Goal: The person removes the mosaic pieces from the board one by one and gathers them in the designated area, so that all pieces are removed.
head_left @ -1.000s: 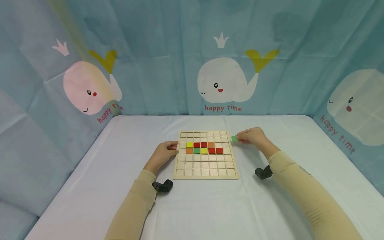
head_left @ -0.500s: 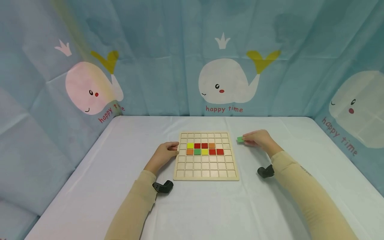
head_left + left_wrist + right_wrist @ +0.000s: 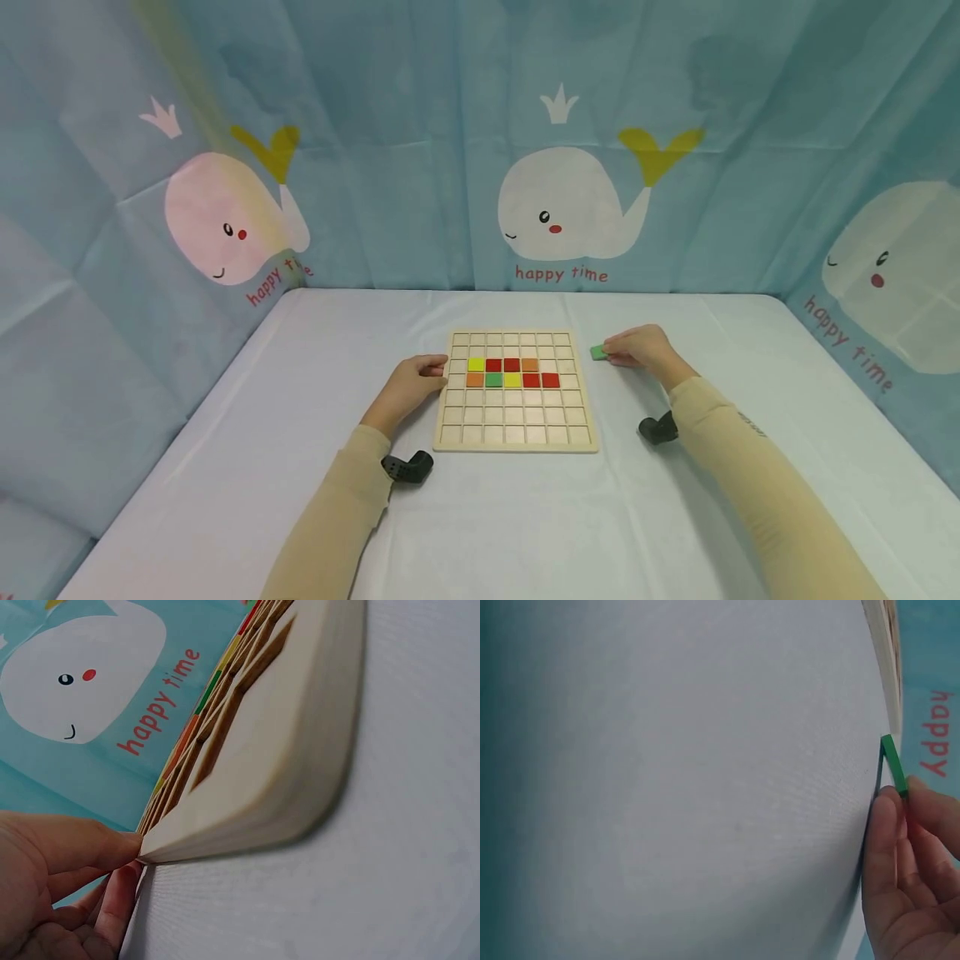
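Note:
A wooden grid board (image 3: 514, 436) lies on the white table. It carries two rows of small square tiles, red, orange, yellow and green, such as a yellow tile (image 3: 476, 364) and a red tile (image 3: 551, 380). My left hand (image 3: 408, 385) touches the board's left edge; in the left wrist view its thumb (image 3: 82, 844) meets the edge while the other fingers are partly hidden behind. Right of the board, my right hand (image 3: 643, 346) pinches a green tile (image 3: 598, 352) between thumb and fingers. The right wrist view shows this green tile (image 3: 895, 765) tilted, close to the table surface.
The white table (image 3: 510, 525) extends around the board on every side. Behind it hangs a blue curtain (image 3: 390, 208) printed with whales. A black wrist device (image 3: 408, 467) sits on the left wrist, another black device (image 3: 658, 429) on the right.
My right hand has drawn the green tile away from the board's right edge, then lowered it slightly. The left hand and the board have stayed in place.

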Motion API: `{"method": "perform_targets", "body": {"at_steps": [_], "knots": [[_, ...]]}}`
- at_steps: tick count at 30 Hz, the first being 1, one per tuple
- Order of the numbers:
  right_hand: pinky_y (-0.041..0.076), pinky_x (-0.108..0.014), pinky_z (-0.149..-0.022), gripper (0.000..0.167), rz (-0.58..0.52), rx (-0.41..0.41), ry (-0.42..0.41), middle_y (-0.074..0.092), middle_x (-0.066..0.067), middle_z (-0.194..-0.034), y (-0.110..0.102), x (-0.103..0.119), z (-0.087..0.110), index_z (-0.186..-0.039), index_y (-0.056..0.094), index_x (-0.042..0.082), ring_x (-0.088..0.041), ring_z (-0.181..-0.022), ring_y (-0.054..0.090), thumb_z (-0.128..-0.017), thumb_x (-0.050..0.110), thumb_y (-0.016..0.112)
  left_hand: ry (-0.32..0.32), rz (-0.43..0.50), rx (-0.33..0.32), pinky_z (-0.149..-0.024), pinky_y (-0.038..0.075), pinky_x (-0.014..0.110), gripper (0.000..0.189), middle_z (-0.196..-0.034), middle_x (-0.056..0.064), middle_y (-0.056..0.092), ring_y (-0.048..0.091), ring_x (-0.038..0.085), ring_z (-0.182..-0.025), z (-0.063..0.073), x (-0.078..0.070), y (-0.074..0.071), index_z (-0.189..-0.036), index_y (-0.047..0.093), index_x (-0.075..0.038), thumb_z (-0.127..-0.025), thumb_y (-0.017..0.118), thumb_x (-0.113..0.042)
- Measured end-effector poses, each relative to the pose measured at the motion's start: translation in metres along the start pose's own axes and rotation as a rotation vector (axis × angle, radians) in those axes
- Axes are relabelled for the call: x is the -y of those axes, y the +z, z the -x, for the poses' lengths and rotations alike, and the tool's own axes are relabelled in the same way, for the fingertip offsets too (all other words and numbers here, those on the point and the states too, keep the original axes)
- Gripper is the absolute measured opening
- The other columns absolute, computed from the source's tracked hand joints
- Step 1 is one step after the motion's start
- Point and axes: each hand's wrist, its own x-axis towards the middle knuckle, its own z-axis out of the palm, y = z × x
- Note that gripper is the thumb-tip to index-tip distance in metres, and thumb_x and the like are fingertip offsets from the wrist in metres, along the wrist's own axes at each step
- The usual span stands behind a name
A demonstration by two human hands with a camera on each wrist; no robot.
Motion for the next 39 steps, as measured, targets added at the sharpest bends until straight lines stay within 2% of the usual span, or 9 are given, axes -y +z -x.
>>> {"method": "perform_targets", "body": {"at_steps": [5, 14, 23, 29, 34, 39], "knots": [[0.058, -0.019, -0.07, 0.038, 0.05, -0.013, -0.029, 0.067, 0.01, -0.068, -0.001, -0.001, 0.0, -0.121, 0.061, -0.014, 0.001, -0.064, 0.066, -0.09, 0.004, 0.071, 0.008, 0.007, 0.008, -0.101, 0.045, 0.039, 0.05, -0.121, 0.009, 0.064, 0.057, 0.022, -0.112, -0.001, -0.001, 0.001, -0.143, 0.055, -0.011, -0.094, 0.066, -0.014], [0.058, -0.018, -0.07, 0.038, 0.156, -0.073, -0.001, 0.065, 0.008, -0.07, 0.0, 0.0, 0.0, -0.121, 0.063, -0.01, 0.001, -0.064, 0.065, -0.09, 0.009, 0.072, -0.006, 0.016, 0.006, -0.1, 0.046, 0.038, 0.05, -0.12, 0.009, 0.064, 0.056, 0.021, -0.111, -0.002, -0.002, 0.002, -0.142, 0.056, -0.011, -0.094, 0.066, -0.013], [0.056, -0.017, -0.065, 0.036, 0.248, -0.069, -0.06, 0.069, 0.005, -0.073, 0.005, 0.001, 0.003, -0.118, 0.066, -0.013, 0.001, -0.062, 0.063, -0.089, 0.007, 0.071, -0.001, 0.009, 0.002, -0.1, 0.045, 0.039, 0.049, -0.12, 0.009, 0.064, 0.056, 0.021, -0.111, 0.001, 0.003, 0.001, -0.142, 0.056, -0.011, -0.094, 0.066, -0.013], [0.055, -0.015, -0.065, 0.036, 0.26, -0.061, -0.047, 0.07, 0.004, -0.076, 0.008, -0.002, -0.001, -0.119, 0.067, -0.009, 0.001, -0.064, 0.062, -0.089, 0.01, 0.072, 0.007, 0.009, 0.004, -0.1, 0.046, 0.039, 0.05, -0.121, 0.01, 0.064, 0.057, 0.022, -0.112, 0.002, 0.006, 0.001, -0.142, 0.055, -0.01, -0.094, 0.066, -0.014], [0.053, -0.017, -0.068, 0.034, 0.33, -0.08, -0.034, 0.073, 0.002, -0.083, 0.009, -0.001, -0.005, -0.116, 0.07, -0.004, -0.002, -0.068, 0.061, -0.088, 0.015, 0.073, 0.019, 0.003, -0.008, -0.101, 0.045, 0.04, 0.049, -0.121, 0.01, 0.064, 0.057, 0.022, -0.113, -0.001, 0.005, -0.001, -0.142, 0.055, -0.01, -0.094, 0.066, -0.014], [0.05, -0.018, -0.068, 0.034, 0.356, -0.085, -0.018, 0.072, 0.004, -0.078, 0.008, -0.002, -0.007, -0.115, 0.071, -0.004, -0.003, -0.068, 0.061, -0.088, 0.015, 0.072, 0.016, 0.001, 0.0, -0.101, 0.045, 0.039, 0.05, -0.12, 0.01, 0.064, 0.057, 0.022, -0.113, -0.001, 0.004, 0.0, -0.142, 0.056, -0.01, -0.094, 0.066, -0.014]]}}
